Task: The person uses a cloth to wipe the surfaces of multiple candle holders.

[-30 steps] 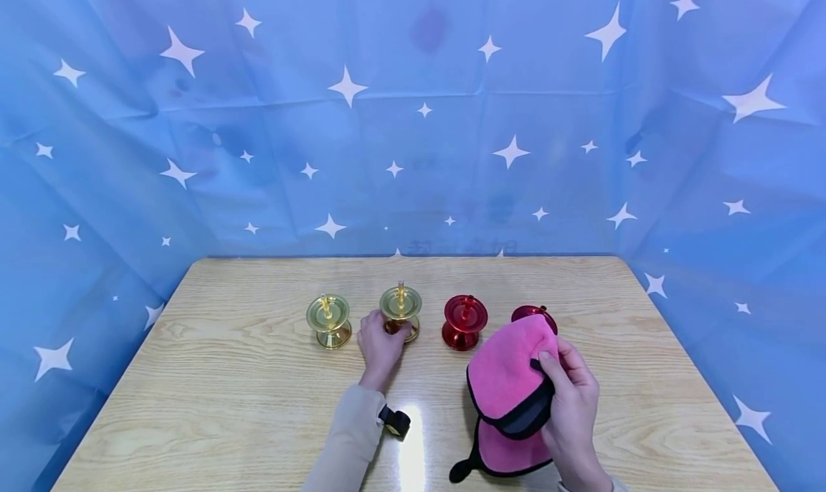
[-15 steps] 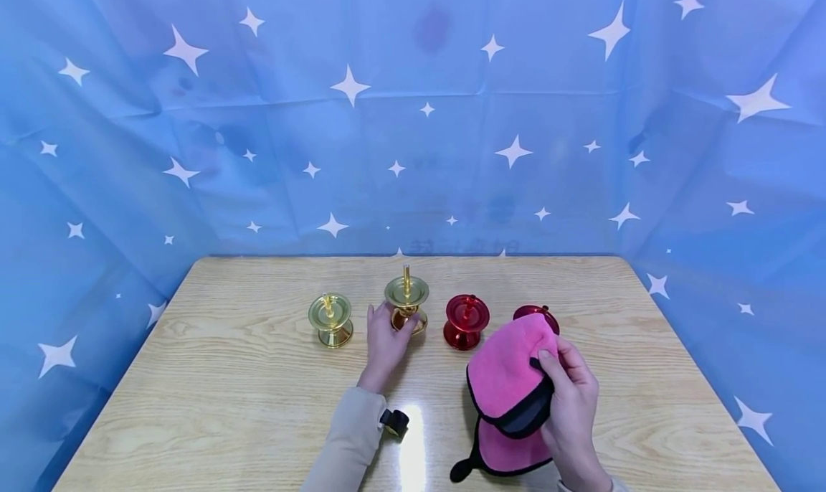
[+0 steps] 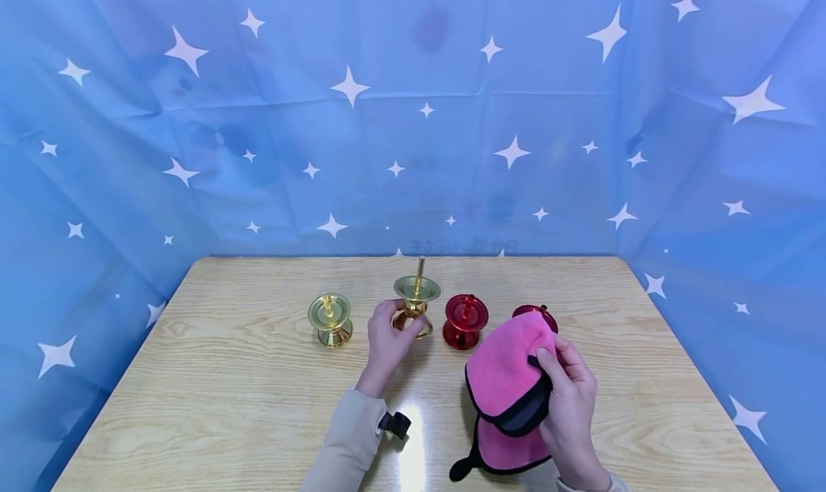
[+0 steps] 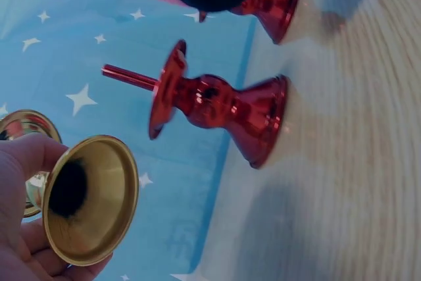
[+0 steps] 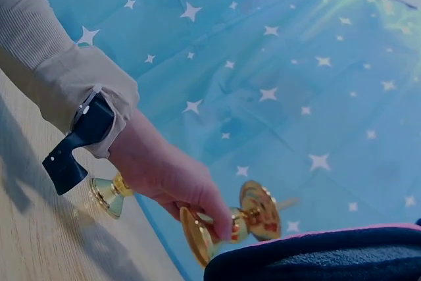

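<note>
My left hand (image 3: 386, 345) grips a gold candle holder (image 3: 416, 289) by its lower part, fingers on one side and thumb on the other. The candle holder is off the table and leans to the right, its spike upward. Its hollow base faces the camera in the left wrist view, dark inside. In my right hand (image 3: 572, 406) is a pink cloth (image 3: 506, 370) with black edging, pinched between thumb and fingers. The cloth hangs folded, its lower part down by the table, and a black loop (image 3: 461, 469) sticks out at its corner.
Another gold candle holder (image 3: 330, 313) stands upright on the wooden table (image 3: 213, 406) to the left. Right of the lifted one stands a red candle holder (image 4: 210, 100); a second red candle holder (image 3: 534, 310) is partly behind the cloth. A blue star-patterned curtain (image 3: 452, 119) surrounds the table.
My left hand has raised the gold candle holder off the table, shifted it slightly right and tilted it. The right hand and the cloth have hardly moved.
</note>
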Demonstrator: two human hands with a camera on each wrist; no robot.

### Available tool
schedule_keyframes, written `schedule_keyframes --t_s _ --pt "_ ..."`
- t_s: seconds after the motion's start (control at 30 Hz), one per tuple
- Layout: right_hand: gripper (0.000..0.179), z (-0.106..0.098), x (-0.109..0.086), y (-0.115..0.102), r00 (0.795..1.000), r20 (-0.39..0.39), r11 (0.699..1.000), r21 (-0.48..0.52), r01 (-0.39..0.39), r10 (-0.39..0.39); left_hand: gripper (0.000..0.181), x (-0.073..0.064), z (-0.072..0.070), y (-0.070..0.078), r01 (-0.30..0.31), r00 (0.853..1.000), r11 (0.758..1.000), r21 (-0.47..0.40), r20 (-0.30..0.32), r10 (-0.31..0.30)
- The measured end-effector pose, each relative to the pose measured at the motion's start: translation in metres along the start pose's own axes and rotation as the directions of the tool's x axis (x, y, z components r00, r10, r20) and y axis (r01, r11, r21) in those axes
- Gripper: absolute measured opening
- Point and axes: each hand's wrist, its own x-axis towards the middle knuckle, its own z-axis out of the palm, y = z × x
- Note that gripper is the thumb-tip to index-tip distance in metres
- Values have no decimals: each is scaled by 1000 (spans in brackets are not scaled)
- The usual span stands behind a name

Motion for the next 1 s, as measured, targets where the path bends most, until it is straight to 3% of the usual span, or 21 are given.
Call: schedule_keyframes --t_s 0.13,0.5,0.7,0.9,1.0 --pt "19 5 1 1 999 34 1000 -5 23 -23 16 -1 -2 7 24 999 998 -64 23 -23" --pt "17 18 6 -9 977 212 999 -32 -10 17 19 -10 -6 29 -13 992 986 -164 125 34" --pt "13 27 15 -16 964 254 996 -60 -71 84 19 -13 -7 33 -53 991 994 -97 115 64" --pt "13 33 27 -16 944 273 982 -62 -177 187 21 -14 -7 35 -194 977 980 -32 89 196" --pt "15 34 30 -16 936 265 973 -50 -225 230 25 -14 -7 36 -221 971 975 -10 94 221"
